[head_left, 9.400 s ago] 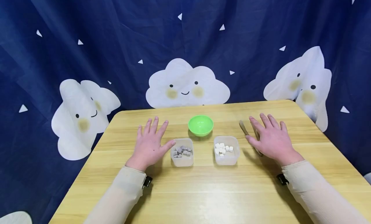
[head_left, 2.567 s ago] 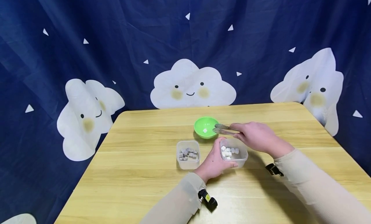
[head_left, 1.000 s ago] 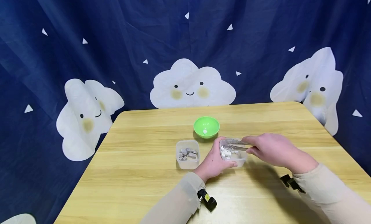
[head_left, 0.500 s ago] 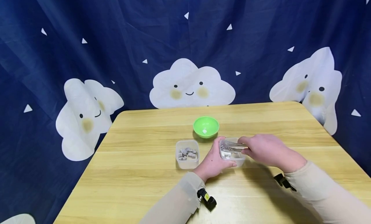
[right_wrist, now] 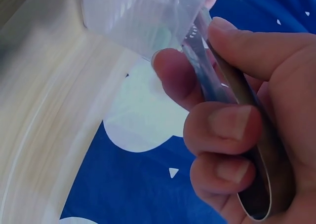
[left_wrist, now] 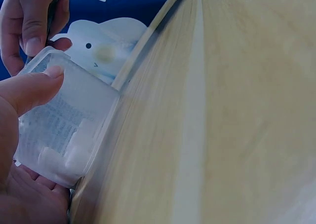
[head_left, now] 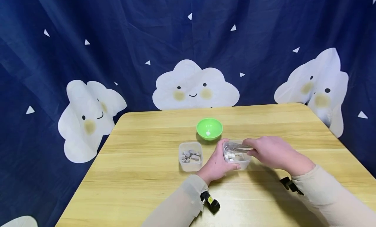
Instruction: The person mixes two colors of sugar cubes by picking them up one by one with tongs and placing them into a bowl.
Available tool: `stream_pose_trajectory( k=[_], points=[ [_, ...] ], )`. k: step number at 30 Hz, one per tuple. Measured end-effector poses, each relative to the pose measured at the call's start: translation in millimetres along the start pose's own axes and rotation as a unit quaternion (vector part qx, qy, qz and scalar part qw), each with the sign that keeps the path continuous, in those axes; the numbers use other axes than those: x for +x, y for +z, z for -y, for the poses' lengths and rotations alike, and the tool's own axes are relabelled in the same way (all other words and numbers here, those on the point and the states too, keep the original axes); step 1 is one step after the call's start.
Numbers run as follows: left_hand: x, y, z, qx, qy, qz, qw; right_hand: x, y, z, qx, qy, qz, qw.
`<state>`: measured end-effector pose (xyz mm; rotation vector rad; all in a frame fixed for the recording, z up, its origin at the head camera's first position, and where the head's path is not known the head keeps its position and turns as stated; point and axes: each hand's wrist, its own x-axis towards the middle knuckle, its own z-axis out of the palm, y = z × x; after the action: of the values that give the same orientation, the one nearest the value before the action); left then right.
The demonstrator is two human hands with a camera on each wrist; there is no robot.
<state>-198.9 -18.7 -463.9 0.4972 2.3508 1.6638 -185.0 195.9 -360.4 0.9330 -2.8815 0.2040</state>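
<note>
My left hand (head_left: pixel 215 165) grips a clear plastic container (head_left: pixel 245 164) on the table, fingers behind it and thumb along the front. Several white cubes (head_left: pixel 230 156) lie inside. Metal tongs (right_wrist: pixel 276 160) with perforated ends are squeezed in my right hand (head_left: pixel 271 152), fingers curled around both arms. The tong ends reach into the container over the cubes; whether they pinch one cannot be made out. In the left wrist view, the thumb (left_wrist: pixel 37 89) presses the container's side. A green bowl (head_left: pixel 216 126) behind holds a small white cube (head_left: pixel 208 133).
Left of my left hand stands a second clear container (head_left: pixel 191 167) with several grey cubes (head_left: pixel 190 156). All of it rests on a light wooden table (head_left: pixel 132 174). Behind hangs a dark blue curtain (head_left: pixel 129 31) with cloud prints.
Earliest, both hands lay open and the tongs were on the table. Later, tongs were at the bowl, which gained a white cube. Since then, they have moved back into the container.
</note>
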Motion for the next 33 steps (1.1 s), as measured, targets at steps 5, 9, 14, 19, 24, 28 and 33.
stream_pose_trajectory(
  k=[5, 9, 14, 19, 24, 28, 33],
  points=[
    [1.2, -0.4, 0.6, 0.004, 0.001, -0.001, 1.0, -2.4, -4, -3, 0.018, -0.007, -0.011, 0.9998],
    [1.4, -0.9, 0.9, 0.001, 0.002, -0.001, 1.0, -3.9, -9, -5, 0.028, -0.015, -0.018, 0.9993],
    [1.0, -1.2, 1.2, -0.008, 0.002, -0.002, 1.0, -4.7, -17, -8, 0.034, -0.024, -0.028, 0.9987],
    [0.7, -1.3, 0.6, -0.006, -0.001, -0.006, 1.0, -3.0, -26, -10, 0.037, -0.029, -0.033, 0.9983],
    [0.5, -0.9, 0.0, -0.005, -0.004, -0.009, 0.9999, 1.0, -28, -11, 0.032, -0.03, -0.052, 0.9976],
    [0.5, -0.4, 0.4, -0.005, -0.005, -0.008, 0.9999, 5.9, -26, -12, 0.033, -0.023, -0.063, 0.9972],
    [0.2, 0.1, 0.7, 0.003, -0.01, -0.005, 0.9999, 13.8, -22, -12, 0.034, -0.014, -0.066, 0.9971]
  ],
)
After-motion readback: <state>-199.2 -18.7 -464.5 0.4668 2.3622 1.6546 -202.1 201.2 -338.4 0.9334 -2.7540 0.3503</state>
